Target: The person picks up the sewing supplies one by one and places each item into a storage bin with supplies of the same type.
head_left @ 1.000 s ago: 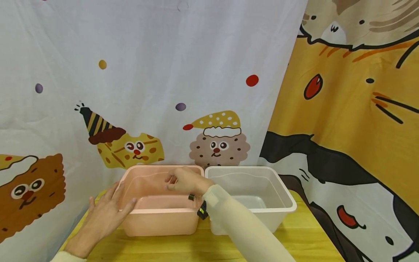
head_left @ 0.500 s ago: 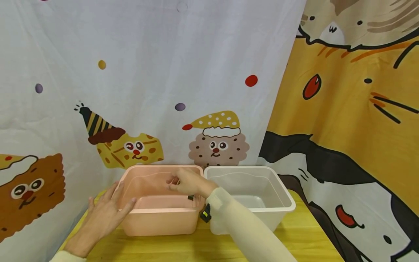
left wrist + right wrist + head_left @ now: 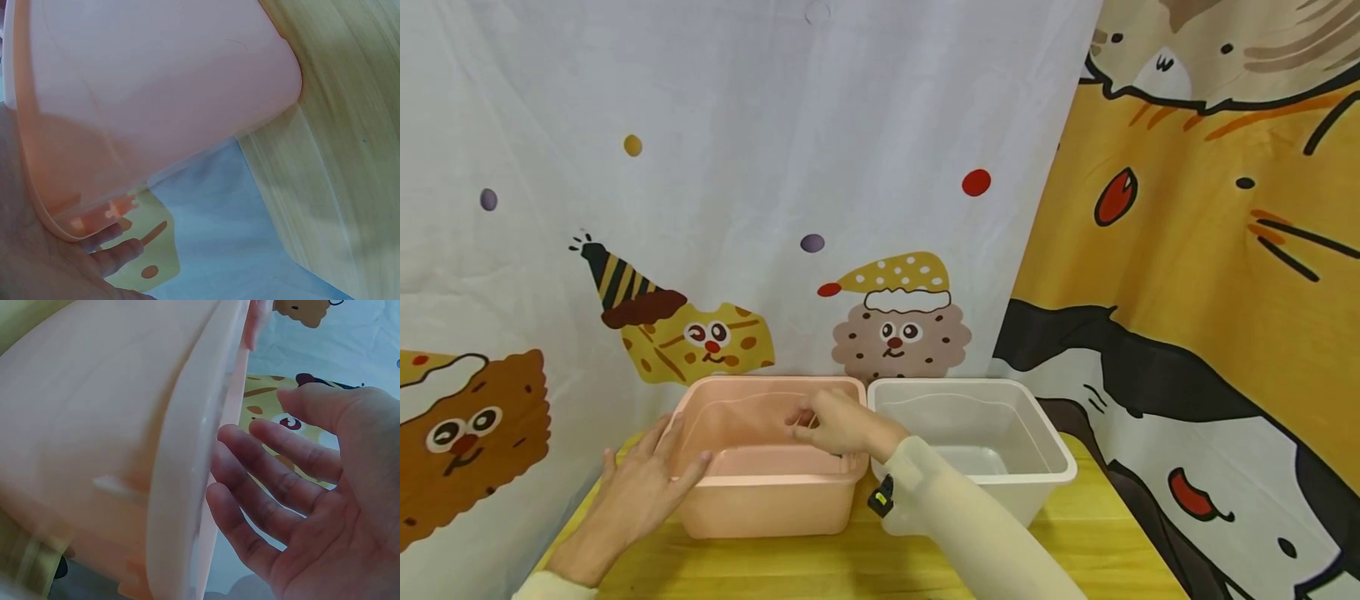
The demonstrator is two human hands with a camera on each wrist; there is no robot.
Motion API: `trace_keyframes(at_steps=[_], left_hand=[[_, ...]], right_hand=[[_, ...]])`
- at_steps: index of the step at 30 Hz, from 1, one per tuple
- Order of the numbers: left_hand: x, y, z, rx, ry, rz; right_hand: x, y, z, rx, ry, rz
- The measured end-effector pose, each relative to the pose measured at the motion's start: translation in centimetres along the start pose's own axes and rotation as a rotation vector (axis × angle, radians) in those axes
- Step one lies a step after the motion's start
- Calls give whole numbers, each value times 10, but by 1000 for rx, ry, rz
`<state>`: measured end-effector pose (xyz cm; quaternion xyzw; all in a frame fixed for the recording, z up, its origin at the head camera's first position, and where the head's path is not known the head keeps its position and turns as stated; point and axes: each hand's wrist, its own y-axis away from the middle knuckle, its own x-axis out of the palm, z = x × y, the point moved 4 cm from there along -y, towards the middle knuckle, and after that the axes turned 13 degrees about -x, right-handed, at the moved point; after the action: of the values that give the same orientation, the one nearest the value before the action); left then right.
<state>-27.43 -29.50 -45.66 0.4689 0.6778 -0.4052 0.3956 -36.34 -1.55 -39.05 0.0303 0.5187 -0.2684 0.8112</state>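
A pink plastic bin (image 3: 767, 507) stands on the table, and its visible inside holds nothing. My left hand (image 3: 638, 493) rests at the bin's left rim with fingers extended; in the left wrist view, that hand (image 3: 53, 253) lies along the rim beside the bin's outer wall (image 3: 156, 81). Over the bin's right half hovers my right hand (image 3: 838, 423), bent at the wrist. From the right wrist view, its fingers (image 3: 275, 481) are spread and loosely bent, gripping nothing, close to the bin's rim (image 3: 178, 481).
A light grey bin (image 3: 977, 417) stands right beside the pink one, under my right forearm (image 3: 970, 517). Both sit on a yellow wood-grain table (image 3: 760, 575). A cartoon-printed cloth (image 3: 737, 167) hangs close behind, with another printed cloth (image 3: 1172, 275) on the right.
My right hand has shifted slightly to the right over the pink bin, its wrist and black wrist device moving with it. My left hand and both bins keep their places.
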Motion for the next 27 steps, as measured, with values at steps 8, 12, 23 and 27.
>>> trace_keyframes(at_steps=[8,12,23,27], left_hand=[[1,-1,0,-2,2,18],[-1,-1,0,0,6,18],[0,-1,-1,4,8,17],[0,-1,-1,1,14,16]], right_hand=[[0,7,7,-38,14,-10],[1,14,10,-67,16,-16],[-1,31,13,-65,7,-31],[-1,36,13,-77,11,-48]])
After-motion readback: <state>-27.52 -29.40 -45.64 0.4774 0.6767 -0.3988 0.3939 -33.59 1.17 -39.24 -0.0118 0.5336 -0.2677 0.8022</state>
